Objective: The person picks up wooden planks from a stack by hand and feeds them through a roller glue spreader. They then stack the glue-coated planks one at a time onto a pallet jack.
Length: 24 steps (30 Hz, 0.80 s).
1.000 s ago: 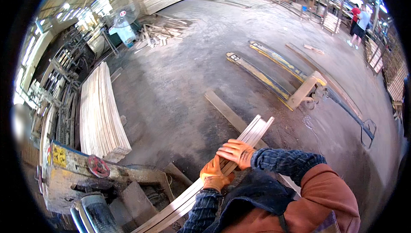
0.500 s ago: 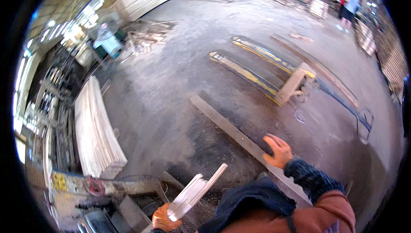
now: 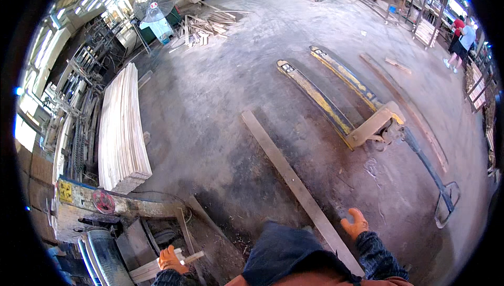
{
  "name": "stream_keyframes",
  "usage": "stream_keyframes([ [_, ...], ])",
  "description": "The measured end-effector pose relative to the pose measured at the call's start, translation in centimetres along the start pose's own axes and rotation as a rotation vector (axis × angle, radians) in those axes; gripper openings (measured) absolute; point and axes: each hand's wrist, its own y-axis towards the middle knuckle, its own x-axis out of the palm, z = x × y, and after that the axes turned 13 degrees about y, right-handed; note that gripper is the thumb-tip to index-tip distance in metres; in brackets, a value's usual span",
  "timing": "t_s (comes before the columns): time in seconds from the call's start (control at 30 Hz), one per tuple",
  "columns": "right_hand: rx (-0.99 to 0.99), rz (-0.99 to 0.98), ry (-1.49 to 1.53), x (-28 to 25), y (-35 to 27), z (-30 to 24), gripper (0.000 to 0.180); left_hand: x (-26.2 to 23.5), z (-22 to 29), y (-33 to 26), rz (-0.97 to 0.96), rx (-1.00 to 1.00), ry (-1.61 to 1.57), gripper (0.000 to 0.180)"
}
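Note:
My left hand (image 3: 171, 260), in an orange glove, is closed on pale wooden strips (image 3: 144, 272) at the lower left. The strips lie beside a machine's dark roller (image 3: 107, 254), and one short end juts out right of the glove. My right hand (image 3: 356, 224), also gloved in orange, hangs over the floor with thumb and fingers apart, holding nothing. Just left of it a long narrow board (image 3: 294, 181) runs away from me. Whether the board touches the floor along its near end is hidden by my body.
A pallet truck (image 3: 375, 123) with worn yellow forks stands ahead right, its handle toward me. A tall stack of planks (image 3: 122, 133) is at left, behind the machine's red handwheel (image 3: 103, 202). Scrap wood (image 3: 207, 26) lies near a fan (image 3: 153, 10). Two people (image 3: 458, 42) stand far right.
My left hand has carried the wooden strips left and down to the machine's side. My right hand has moved slightly right and lower, still open. The whole view has shifted.

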Motion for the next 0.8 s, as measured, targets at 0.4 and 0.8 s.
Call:
stream_keyframes([
  [0.4,0.163,-0.03,0.049,0.5,11.7,-7.5,0.061,3.8,3.4,8.5,-0.378,-0.01,-0.037,0.08],
  [0.8,0.196,-0.304,-0.323,-1.4,24.4,12.3,0.046,-10.5,29.0,37.7,-0.37,0.433,-0.776,0.084],
])
